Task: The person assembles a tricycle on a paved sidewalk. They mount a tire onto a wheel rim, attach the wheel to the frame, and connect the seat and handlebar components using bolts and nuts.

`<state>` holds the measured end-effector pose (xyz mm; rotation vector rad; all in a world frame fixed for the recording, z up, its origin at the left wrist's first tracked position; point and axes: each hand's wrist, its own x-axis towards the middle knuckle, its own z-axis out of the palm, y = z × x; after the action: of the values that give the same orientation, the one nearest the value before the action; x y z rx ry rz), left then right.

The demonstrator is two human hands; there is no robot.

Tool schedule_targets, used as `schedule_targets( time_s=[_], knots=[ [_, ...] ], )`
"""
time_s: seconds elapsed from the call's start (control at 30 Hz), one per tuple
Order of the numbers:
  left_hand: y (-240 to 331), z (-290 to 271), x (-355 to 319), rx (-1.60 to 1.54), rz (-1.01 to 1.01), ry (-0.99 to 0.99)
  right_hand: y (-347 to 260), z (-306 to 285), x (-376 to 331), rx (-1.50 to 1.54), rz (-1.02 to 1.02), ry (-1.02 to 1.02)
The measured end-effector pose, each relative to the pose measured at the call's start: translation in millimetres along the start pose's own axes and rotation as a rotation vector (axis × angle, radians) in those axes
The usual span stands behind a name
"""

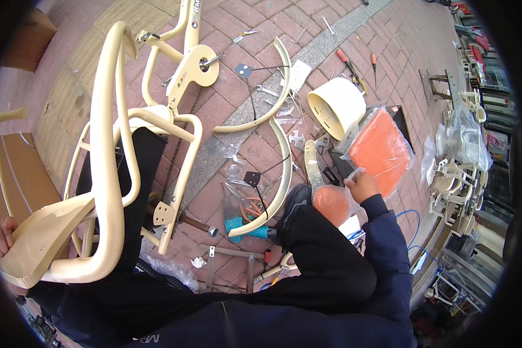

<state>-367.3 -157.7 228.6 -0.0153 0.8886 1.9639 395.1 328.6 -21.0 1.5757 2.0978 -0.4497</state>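
Note:
A cream-painted tricycle-like tube frame (107,174) stands tilted at my left, with a chain case (206,66) and crank at its far end. My left hand (6,236) grips the outer edge of a broad cream panel (49,232) beside the frame's thick bent tube; part of that hand is hidden behind the panel. At my right, my right hand (362,185) pinches the clear plastic wrap around an orange cushion (383,151). Just below that hand lies a smaller rounded orange cushion (330,204), also in clear plastic.
Two curved cream fenders (283,174) with black stays lie on the red brick paving. Around them are wrenches (267,91), screwdrivers (342,56), a teal power tool (238,227) and a cream round basket (339,107). Several cream parts (455,185) are heaped at far right.

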Motion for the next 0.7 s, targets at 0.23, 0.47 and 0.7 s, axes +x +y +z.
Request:
schedule_targets(
  time_s=[0.23,0.47,0.7],
  knots=[
    [-35.5,46.9,24.5,1.381,0.027,0.017,-63.3,-24.1,154.4,-0.268,0.107,0.250],
    [-43.3,58.9,17.5,1.476,-0.098,0.007,-67.9,-42.2,172.9,-0.294,0.160,0.243],
    [-51.6,20.7,25.0,0.548,0.128,-0.319,-114.5,-57.0,87.8,-0.247,0.046,0.324]
  ],
)
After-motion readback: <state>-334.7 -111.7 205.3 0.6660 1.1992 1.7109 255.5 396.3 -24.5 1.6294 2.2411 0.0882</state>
